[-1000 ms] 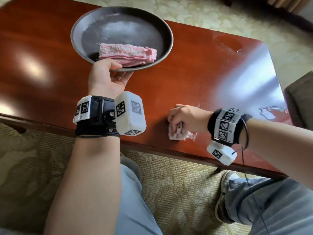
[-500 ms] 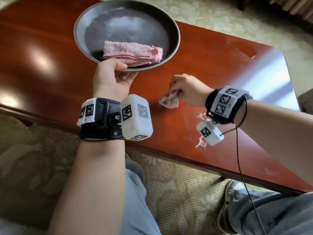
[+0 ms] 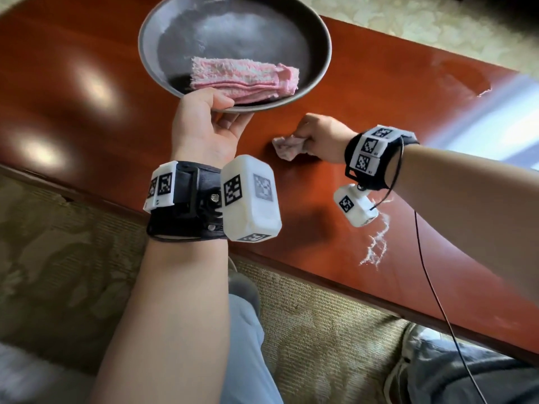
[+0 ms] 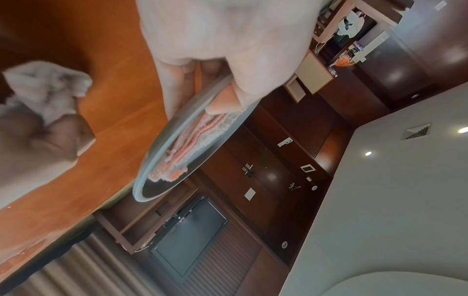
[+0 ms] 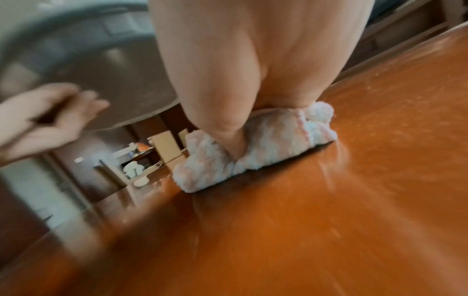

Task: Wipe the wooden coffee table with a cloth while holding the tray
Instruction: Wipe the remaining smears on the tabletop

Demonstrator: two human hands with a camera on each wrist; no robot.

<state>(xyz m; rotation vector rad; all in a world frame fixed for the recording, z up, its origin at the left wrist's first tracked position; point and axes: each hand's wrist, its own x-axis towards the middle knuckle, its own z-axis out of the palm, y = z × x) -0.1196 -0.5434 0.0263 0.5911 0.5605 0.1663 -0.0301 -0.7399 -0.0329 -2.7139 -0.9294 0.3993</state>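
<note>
A round dark metal tray [image 3: 151, 30] is held above the reddish wooden coffee table [image 3: 379, 91], with a folded pink towel [image 3: 245, 77] lying in it. My left hand [image 3: 210, 118] grips the tray's near rim, thumb on top and fingers underneath; the left wrist view shows the tray [image 4: 144, 186] edge-on with the pink towel [image 4: 192, 138]. My right hand [image 3: 318, 135] clutches a small crumpled white-pink cloth [image 3: 287, 147] and presses it on the tabletop just below the tray. In the right wrist view the cloth [image 5: 268, 148] is bunched under my fingers on the table [image 5: 329, 220].
A white streak of residue [image 3: 377, 243] lies on the table near its front edge under my right forearm. A wet smear [image 3: 455, 80] shows at the far right. Patterned carpet [image 3: 320, 330] and my knees are below the table edge. A cable [image 3: 437, 301] hangs from my right wrist.
My right hand has swept the cloth from the front edge up and left toward the tray, leaving the white streak behind. The left hand kept its hold on the tray.
</note>
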